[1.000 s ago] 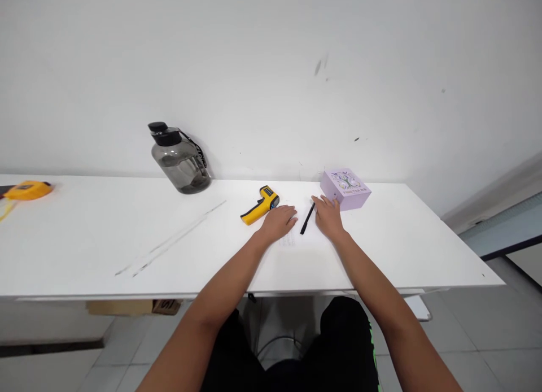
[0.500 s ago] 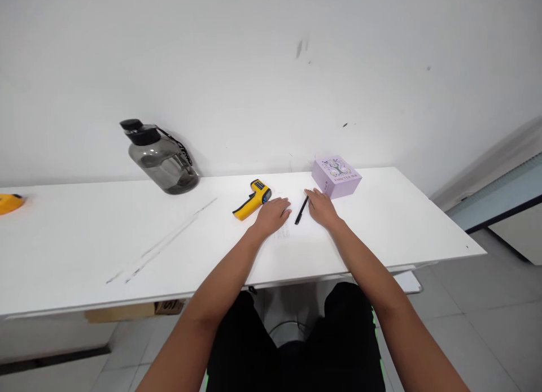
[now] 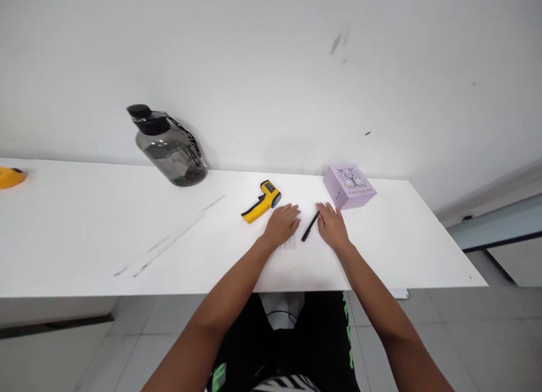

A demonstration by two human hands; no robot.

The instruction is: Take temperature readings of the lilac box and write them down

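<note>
My left hand (image 3: 283,223) lies flat on the white table, fingers stretched out, with nothing held. Just beyond it, to the left, is a yellow and black infrared thermometer gun (image 3: 262,201) on its side. My right hand (image 3: 332,225) also rests flat, fingers extended. Along its left side lies a black pen (image 3: 310,226), whose far end is by my fingertips; whether they touch it I cannot tell. Faint printed lines (image 3: 289,243), too small to read, show beside my left wrist. A lilac box (image 3: 349,186) with a tree design stands beyond my right hand.
A large grey see-through water bottle (image 3: 173,149) with a black cap and strap stands against the wall, left of the thermometer. Part of a yellow object (image 3: 11,178) shows at the far left. The white table (image 3: 84,228) has dark streaks and ends at the right.
The camera view has shifted and tilted, so everything sits differently in the picture. Both hands stay flat in about the same places beside the pen. No object has visibly moved on the table.
</note>
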